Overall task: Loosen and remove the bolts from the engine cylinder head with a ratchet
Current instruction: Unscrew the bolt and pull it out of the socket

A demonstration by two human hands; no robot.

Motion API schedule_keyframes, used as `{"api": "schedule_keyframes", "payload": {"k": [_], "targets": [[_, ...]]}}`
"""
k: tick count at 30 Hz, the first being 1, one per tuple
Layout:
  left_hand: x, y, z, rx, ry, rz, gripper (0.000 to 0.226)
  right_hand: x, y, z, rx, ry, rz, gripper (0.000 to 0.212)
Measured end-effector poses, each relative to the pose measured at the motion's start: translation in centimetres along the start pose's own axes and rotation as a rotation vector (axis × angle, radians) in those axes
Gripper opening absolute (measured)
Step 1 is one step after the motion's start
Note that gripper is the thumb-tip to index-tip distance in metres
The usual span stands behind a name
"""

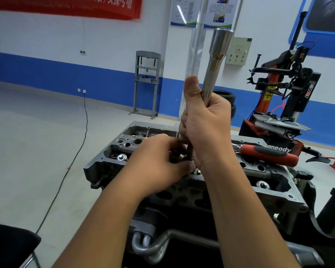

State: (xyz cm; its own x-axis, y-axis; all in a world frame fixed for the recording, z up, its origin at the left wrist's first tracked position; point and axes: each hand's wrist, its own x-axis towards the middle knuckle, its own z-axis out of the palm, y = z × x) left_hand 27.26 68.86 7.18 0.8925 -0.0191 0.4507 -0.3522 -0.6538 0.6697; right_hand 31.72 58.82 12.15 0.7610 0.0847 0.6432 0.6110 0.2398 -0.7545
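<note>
I grip the long socket (214,70) upright in my right hand (205,132) at frame centre, left hand (159,161) pinching something hidden at its lower end above the cylinder head (275,182); the ratchet (267,154) lies right, so I should pull straight.

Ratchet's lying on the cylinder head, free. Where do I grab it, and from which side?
Take the ratchet by its red-and-black rubber handle, coming from above on the right. It lies flat across the cylinder head, its metal head tucked behind the right hand.
</note>
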Motion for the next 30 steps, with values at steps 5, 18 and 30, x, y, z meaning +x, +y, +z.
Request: {"api": "schedule_keyframes", "payload": {"k": [5, 18, 30], "targets": [[0.6, 1.2, 0.8, 0.157, 0.017, 0.016, 0.009, 0.4, -0.6, 0.3, 0.017, 0.034, -0.048, 0.066], [0.6, 1.0, 1.5, 0.009, 0.129, 0.172, 0.022, 0.8, -3.6, 0.7, -0.006, 0.078, -0.082, 0.053], [0.7, 5.1, 1.7, -0.837, 0.298, 0.114, 0.011, 2.1, -12.5, -3.6, 0.058, 0.159, 0.267, 0.053]]}}
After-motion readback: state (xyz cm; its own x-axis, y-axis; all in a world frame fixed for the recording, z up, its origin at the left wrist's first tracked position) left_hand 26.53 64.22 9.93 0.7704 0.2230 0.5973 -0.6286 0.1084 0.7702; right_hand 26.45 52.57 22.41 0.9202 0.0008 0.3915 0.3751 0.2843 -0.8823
